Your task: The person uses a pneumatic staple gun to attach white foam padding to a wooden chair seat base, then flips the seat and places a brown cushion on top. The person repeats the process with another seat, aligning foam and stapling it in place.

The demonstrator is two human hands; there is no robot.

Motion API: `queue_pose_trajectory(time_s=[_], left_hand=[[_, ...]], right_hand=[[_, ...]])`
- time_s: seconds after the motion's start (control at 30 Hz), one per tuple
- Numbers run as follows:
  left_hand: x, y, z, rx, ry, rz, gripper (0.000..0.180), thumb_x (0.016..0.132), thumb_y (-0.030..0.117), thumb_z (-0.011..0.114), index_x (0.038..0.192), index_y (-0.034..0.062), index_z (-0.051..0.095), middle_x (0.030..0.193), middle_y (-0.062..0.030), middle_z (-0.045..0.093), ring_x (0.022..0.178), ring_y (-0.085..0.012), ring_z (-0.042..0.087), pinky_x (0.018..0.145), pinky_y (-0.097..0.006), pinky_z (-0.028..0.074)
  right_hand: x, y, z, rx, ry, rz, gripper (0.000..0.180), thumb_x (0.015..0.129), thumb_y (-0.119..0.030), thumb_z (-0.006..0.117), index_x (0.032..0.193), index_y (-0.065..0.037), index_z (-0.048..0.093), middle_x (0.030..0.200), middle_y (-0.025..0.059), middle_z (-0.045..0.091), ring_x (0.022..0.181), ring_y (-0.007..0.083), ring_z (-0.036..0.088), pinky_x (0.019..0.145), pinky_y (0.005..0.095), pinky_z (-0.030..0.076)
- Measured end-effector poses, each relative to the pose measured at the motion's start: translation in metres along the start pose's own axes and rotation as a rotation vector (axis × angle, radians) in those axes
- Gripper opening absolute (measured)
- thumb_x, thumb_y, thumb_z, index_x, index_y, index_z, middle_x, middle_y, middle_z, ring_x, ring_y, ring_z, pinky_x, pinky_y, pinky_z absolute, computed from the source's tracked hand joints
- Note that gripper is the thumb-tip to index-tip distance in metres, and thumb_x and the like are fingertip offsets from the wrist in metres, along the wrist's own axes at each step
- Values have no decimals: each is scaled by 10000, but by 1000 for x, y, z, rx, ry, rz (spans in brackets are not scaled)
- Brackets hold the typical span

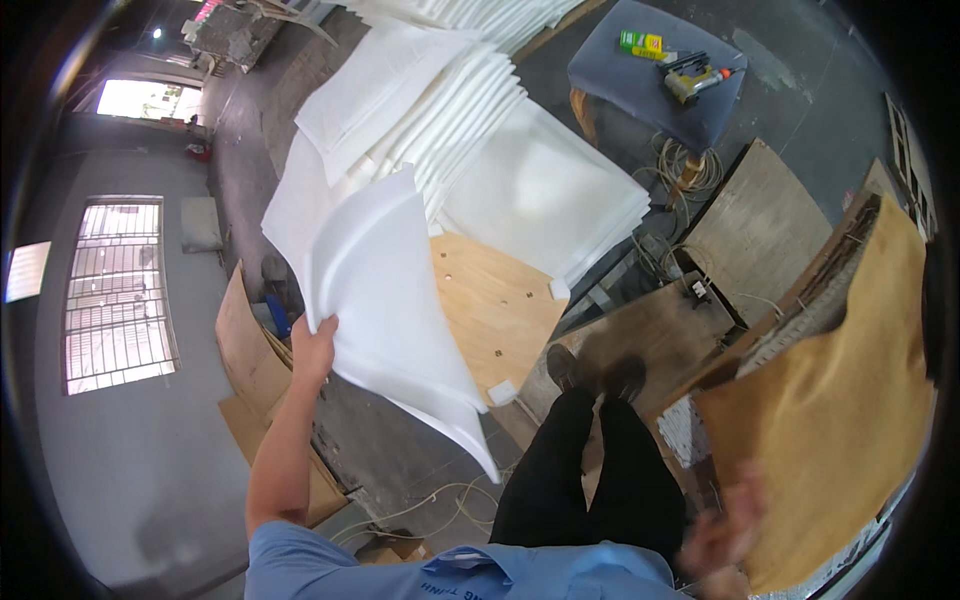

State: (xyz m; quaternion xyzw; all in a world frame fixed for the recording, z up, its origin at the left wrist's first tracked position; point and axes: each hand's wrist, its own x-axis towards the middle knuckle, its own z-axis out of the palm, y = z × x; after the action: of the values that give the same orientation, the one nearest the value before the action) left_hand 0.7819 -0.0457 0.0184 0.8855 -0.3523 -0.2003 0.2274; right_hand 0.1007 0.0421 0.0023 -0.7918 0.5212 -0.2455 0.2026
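My left hand (313, 348) is closed on the edge of a white foam sheet (385, 280), which hangs curved and lifted at the left. Under and beside this sheet lies a plywood panel (490, 300) with small holes and white foam pieces at two of its corners. Behind them rises a stack of folded white foam sheets (545, 185). My right hand (728, 525) is low at the right, smeared by motion, in front of a tan sheet of material (830, 400). Whether its fingers are apart or closed does not show.
A blue-grey padded stool (610, 65) at the back right carries a nail or staple gun (690, 80) and a small green-and-yellow box (640, 41). Coiled hose (690, 170) lies beside it. Boards (765, 225) lean at the right, and thin wooden sheets (245, 340) at the left wall.
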Motion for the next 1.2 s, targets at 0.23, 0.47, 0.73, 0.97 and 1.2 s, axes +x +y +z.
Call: queue_pose_trajectory(time_s=[0.23, 0.47, 0.73, 0.97, 1.2], left_hand=[[-102, 77, -78, -345, 70, -65, 758, 951, 92, 748, 1631, -70, 457, 1576, -216, 579, 1430, -333, 577, 1230, -441, 453], [-115, 84, -40, -562, 112, -82, 604, 983, 68, 755, 1516, -131, 551, 1414, -240, 712, 1254, -340, 716, 1088, -432, 569], [-118, 141, 55, -799, -238, 35, 759, 1033, 137, 828, 1657, -41, 435, 1548, -155, 614, 1394, -282, 618, 1150, -389, 520], [-93, 203, -9, -596, -12, 312, 543, 962, -13, 785, 1480, -78, 636, 1422, -187, 720, 1272, -281, 703, 1114, -393, 546], [-90, 210, -158, -665, -65, 272, 656, 909, 9, 778, 1528, -69, 575, 1392, -198, 733, 1210, -324, 754, 1055, -427, 611]], right_hand=[[96, -16, 302, 1654, -374, 1655, 974, 1034, -409, 807, 1749, 21, 304, 1737, 295, 422, 1631, 399, 408, 1323, 497, 349], [133, -73, 352, 1846, -291, 1003, 591, 883, 104, 743, 1465, 33, 670, 1352, 179, 771, 1208, 340, 774, 1031, 435, 629], [152, -244, 254, 928, -66, 383, 700, 957, 106, 590, 1641, -39, 553, 1431, 201, 715, 1281, 316, 718, 1139, 423, 548], [188, -310, 201, 925, 20, 126, 928, 887, 28, 708, 1745, -46, 362, 1696, 340, 373, 1588, 544, 314, 1317, 560, 318], [182, -271, 153, 1066, -183, -368, 977, 901, -209, 909, 1726, -53, 410, 1701, 259, 465, 1564, 446, 451, 1301, 523, 373]])
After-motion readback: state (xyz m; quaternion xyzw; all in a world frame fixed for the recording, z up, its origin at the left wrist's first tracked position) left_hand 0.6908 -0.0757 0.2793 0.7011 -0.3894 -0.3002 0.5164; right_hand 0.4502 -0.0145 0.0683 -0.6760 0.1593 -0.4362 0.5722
